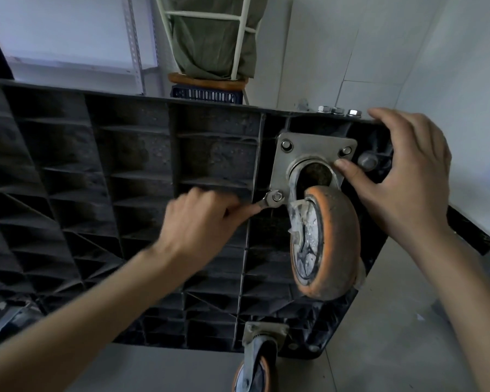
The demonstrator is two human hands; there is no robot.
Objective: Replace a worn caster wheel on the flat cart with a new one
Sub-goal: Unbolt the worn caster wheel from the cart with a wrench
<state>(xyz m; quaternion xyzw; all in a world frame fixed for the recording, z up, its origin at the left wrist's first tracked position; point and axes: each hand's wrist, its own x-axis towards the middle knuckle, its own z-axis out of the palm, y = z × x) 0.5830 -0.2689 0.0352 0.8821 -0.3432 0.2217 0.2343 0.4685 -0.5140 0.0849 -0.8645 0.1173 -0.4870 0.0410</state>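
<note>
The black flat cart (125,171) stands on its edge, its ribbed underside facing me. A worn orange caster wheel (331,241) hangs from a steel mounting plate (309,154) near the cart's top right corner. My left hand (198,224) grips a small wrench (266,200) whose jaw sits on the nut (277,196) at the plate's lower left corner. My right hand (399,176) rests over the cart's top corner, fingers spread, thumb pressing the plate beside the swivel. Three loose nuts (337,110) lie on the cart's top edge.
A second orange caster (258,366) is mounted at the cart's lower edge, above the grey tiled floor. Behind the cart stand a white frame with a green bag (212,35), a wooden stool top, a blue crate (207,94) and metal shelving against the wall.
</note>
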